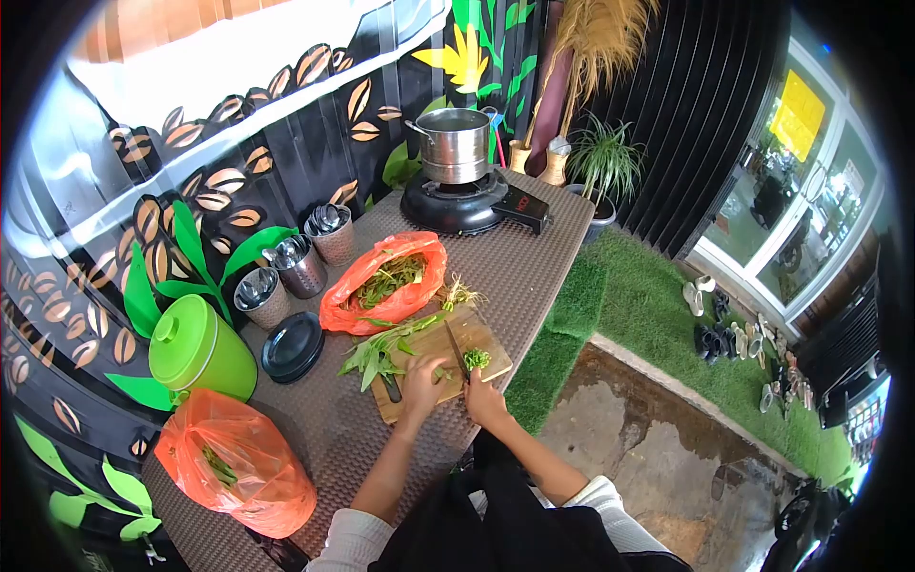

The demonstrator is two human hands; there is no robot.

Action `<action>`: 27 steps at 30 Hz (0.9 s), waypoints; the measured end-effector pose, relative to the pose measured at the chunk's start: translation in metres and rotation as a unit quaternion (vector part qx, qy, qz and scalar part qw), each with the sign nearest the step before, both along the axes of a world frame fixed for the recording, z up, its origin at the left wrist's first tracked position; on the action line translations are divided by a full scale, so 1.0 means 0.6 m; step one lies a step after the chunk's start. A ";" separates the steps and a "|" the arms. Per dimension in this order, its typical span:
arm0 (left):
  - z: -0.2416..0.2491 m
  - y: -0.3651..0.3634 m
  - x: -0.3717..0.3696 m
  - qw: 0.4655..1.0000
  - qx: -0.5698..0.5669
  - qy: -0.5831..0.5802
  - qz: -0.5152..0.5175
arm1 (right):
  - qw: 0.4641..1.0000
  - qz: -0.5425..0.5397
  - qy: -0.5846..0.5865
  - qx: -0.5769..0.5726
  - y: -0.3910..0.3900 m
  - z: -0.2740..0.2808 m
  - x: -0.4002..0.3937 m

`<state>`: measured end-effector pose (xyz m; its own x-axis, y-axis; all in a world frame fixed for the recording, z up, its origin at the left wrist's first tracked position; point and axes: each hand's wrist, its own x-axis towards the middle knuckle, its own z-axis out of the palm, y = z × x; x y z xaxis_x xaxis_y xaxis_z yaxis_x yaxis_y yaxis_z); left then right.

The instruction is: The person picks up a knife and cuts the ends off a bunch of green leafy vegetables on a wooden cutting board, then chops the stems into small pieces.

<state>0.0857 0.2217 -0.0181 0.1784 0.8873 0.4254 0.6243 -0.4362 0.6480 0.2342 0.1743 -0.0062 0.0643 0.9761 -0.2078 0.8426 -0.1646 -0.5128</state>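
A wooden cutting board [478,330] lies near the table's front edge. My right hand [486,400] is closed around the handle of a knife [456,345], whose blade points away from me across the board. Just right of the blade sits a small pile of chopped greens [477,358]. My left hand [423,383] has its fingers curled over the stems of leafy greens [370,357], left of the blade. Those leaves spread over the board's left edge. Beside my left hand, a dark handle [392,388] shows on the board; what it belongs to is hidden.
An orange bag [338,313] of greens stands open behind the board; another orange bag [257,481] is at left. Along the wall are a green jug [205,357], dark plates [293,345] and cutlery cups [301,267]. A steel pot [455,157] sits on a portable stove [448,208].
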 end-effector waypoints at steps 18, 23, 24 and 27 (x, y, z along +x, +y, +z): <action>-0.058 -0.001 0.030 0.999 -0.004 -0.049 -0.005 | 0.996 0.083 -0.033 -0.017 -0.002 0.034 0.039; -0.042 -0.008 0.030 0.999 0.010 -0.046 0.002 | 0.998 0.035 -0.055 0.020 -0.003 -0.016 0.006; -0.039 -0.010 0.030 0.999 0.007 -0.043 0.005 | 0.997 0.034 -0.062 0.025 0.004 -0.015 0.005; -0.042 -0.009 0.033 0.998 -0.011 -0.059 0.005 | 0.998 0.062 -0.014 0.006 0.028 -0.006 0.019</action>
